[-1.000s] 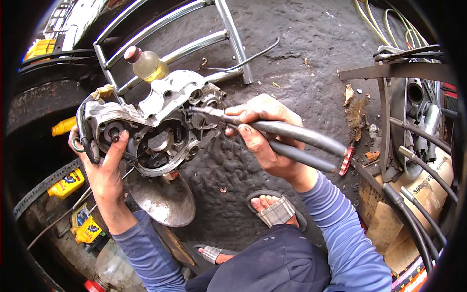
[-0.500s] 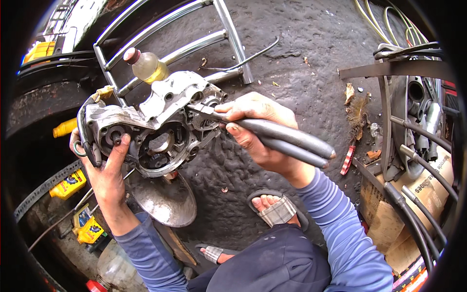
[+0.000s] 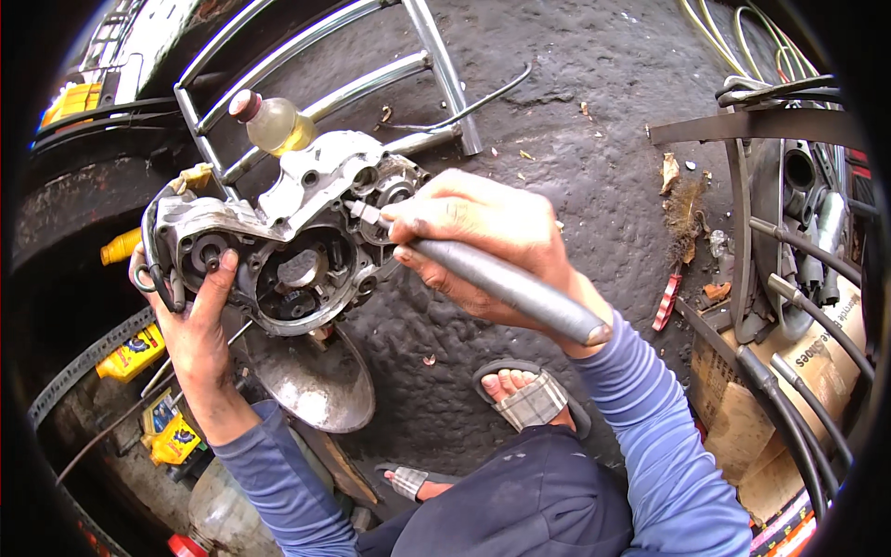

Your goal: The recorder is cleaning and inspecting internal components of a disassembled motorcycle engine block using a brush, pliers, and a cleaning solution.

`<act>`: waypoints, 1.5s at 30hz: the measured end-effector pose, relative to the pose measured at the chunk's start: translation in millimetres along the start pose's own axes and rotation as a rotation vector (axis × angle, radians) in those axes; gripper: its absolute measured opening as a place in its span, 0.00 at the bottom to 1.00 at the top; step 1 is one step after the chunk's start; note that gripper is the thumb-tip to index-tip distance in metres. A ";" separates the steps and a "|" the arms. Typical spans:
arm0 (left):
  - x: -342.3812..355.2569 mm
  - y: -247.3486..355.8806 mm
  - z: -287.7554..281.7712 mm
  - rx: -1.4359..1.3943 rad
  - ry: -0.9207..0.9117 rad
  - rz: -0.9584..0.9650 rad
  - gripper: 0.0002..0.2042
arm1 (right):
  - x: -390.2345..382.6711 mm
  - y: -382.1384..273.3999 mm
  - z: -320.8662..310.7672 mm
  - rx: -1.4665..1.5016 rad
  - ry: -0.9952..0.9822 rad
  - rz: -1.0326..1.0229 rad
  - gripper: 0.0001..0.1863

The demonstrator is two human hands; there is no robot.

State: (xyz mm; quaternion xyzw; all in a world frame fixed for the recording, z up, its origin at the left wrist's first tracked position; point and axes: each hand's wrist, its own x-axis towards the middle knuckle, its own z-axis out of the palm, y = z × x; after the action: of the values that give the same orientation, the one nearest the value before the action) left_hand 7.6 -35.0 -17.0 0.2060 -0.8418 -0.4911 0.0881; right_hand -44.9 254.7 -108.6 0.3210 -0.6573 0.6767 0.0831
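Note:
A silvery engine crankcase half (image 3: 320,190), with round bores and a large open ring, is held up in front of me. My left hand (image 3: 200,320) grips its left end, thumb pressed beside a small shaft stub and fingers behind. My right hand (image 3: 492,246) is closed around a pair of pliers (image 3: 515,283) with long grey handles. Their jaws point at the crankcase's right part, by a round bearing seat; whether they grip anything there is too small to tell. A black cable or hose (image 3: 158,251) hangs along the casting's left side.
Behind the crankcase lie a chrome tube frame (image 3: 367,88) and a clear bottle (image 3: 278,125) of yellowish liquid. Below it is a round metal dish (image 3: 320,390). Yellow bottles (image 3: 130,353) stand at left. On the right are metal pipes (image 3: 817,246) and a cardboard box (image 3: 761,446).
My right hand has rolled over, and the two plier handles now line up as one. The jaws have shifted slightly left and down. The crankcase has moved slightly left in my left hand.

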 end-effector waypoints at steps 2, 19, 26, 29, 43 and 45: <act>-4.5 7.9 3.8 0.021 0.005 0.002 0.38 | 12.3 -5.7 -6.6 -0.022 -0.035 -0.020 0.14; -8.2 61.5 47.6 0.117 -0.013 0.044 0.37 | 8.0 -13.1 -24.6 0.101 0.153 0.235 0.09; -10.6 64.3 49.5 0.069 -0.030 0.037 0.37 | 27.3 -24.4 -35.5 -0.235 -0.164 -0.028 0.11; -9.4 62.2 48.9 0.111 -0.008 0.053 0.38 | 23.6 -19.0 -33.3 -0.235 -0.254 -0.047 0.11; -9.9 66.9 49.4 0.118 -0.019 0.033 0.39 | 34.8 -32.8 -34.5 -0.298 -0.339 0.013 0.14; -9.7 64.3 52.6 0.085 -0.012 0.054 0.39 | 43.3 -36.0 -33.7 -0.186 -0.230 0.025 0.11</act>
State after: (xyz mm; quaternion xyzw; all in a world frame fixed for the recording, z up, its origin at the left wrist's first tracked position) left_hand -18.9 38.6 12.6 0.1839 -0.8676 -0.4536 0.0876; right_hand -70.3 277.5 -52.6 0.3789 -0.7263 0.5727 0.0282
